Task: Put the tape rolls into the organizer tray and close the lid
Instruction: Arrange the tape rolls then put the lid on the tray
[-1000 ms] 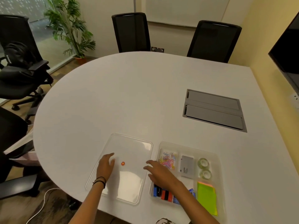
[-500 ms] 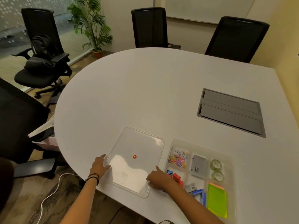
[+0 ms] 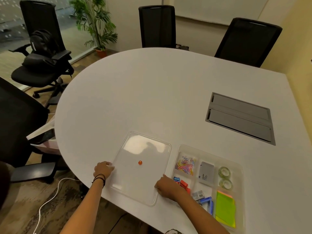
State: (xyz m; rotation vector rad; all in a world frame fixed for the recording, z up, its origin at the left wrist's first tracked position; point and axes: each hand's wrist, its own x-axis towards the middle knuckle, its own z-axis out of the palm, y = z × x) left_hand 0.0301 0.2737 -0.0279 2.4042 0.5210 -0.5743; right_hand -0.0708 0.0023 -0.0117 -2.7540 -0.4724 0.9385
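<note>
My left hand (image 3: 103,169) sits at the left edge of the clear plastic lid (image 3: 143,168), fingers curled over its rim and pinching it; black bands ring that wrist. The lid lies flat on the white table (image 3: 152,98), stretching from my left hand across to my right, with a small orange knob (image 3: 140,162) at its middle, about halfway between my two hands and a little beyond them.

My right hand (image 3: 166,185) grips the lid's right edge near its closest corner, fingers folded down onto the rim, the forefinger pointing away from me along the edge. So both hands are closed on the lid, one on each side.

Just to the right of my right hand is the clear organizer tray (image 3: 239,168), uncovered, its near left corner partly under my right wrist and forearm. Right beside my knuckles are blue and red binder clips (image 3: 183,183). Beyond them, further from me, is a heap of coloured paper clips (image 3: 185,166). Next to the right lies a grey box of staples (image 3: 206,173), and nearer me small grey and blue boxes (image 3: 203,197) beside my forearm. Further right, two tape rolls (image 3: 224,177) rest in the tray's far right compartment, one behind the other, well apart from either hand. In front of them lie green sticky notes (image 3: 225,208).
</note>
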